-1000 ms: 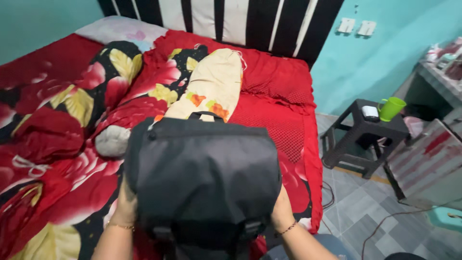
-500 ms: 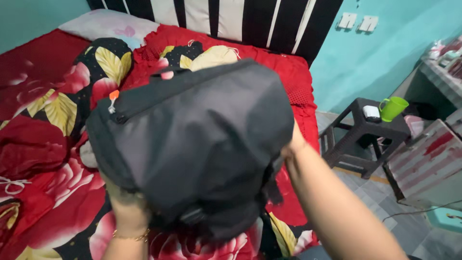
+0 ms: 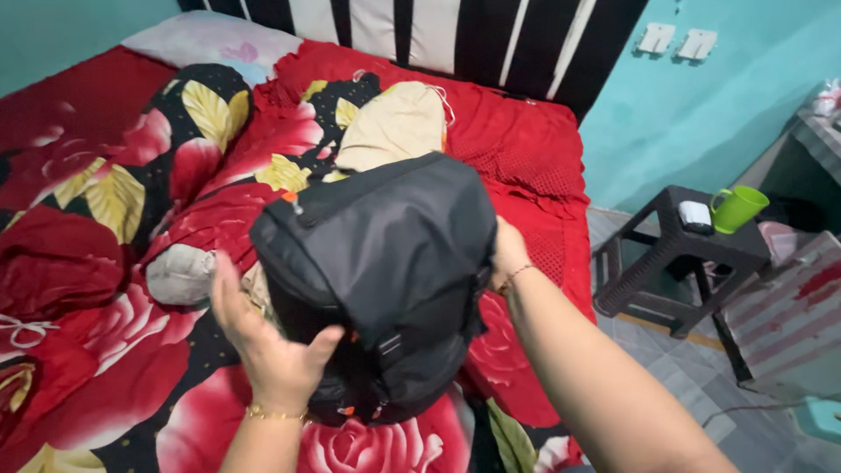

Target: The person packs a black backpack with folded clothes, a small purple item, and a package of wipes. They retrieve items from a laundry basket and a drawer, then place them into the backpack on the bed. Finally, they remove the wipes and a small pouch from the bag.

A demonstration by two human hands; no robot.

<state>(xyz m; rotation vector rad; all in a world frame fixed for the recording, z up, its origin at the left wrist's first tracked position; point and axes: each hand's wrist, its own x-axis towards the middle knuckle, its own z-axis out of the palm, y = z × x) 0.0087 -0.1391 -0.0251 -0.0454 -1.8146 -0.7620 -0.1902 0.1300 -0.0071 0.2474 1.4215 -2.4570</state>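
Observation:
A black backpack (image 3: 385,263) lies tilted on the bed, its zipped top toward the upper left. My left hand (image 3: 267,346) presses flat against its lower left side, fingers spread, a gold bracelet at the wrist. My right hand (image 3: 508,254) grips the backpack's right edge, fingers hidden behind the fabric. Under and behind the backpack sits a cream-coloured bolster pillow (image 3: 394,127) with an orange print.
The bed has a red floral cover (image 3: 105,385), a pale pillow (image 3: 206,39) and a striped headboard. A grey rolled cloth (image 3: 180,273) lies left of the backpack. A dark stool (image 3: 674,254) with a green mug (image 3: 738,208) stands right of the bed.
The backpack has come down from in front of the camera and settled lower on the bed. My left hand has moved from under it onto its lower left side.

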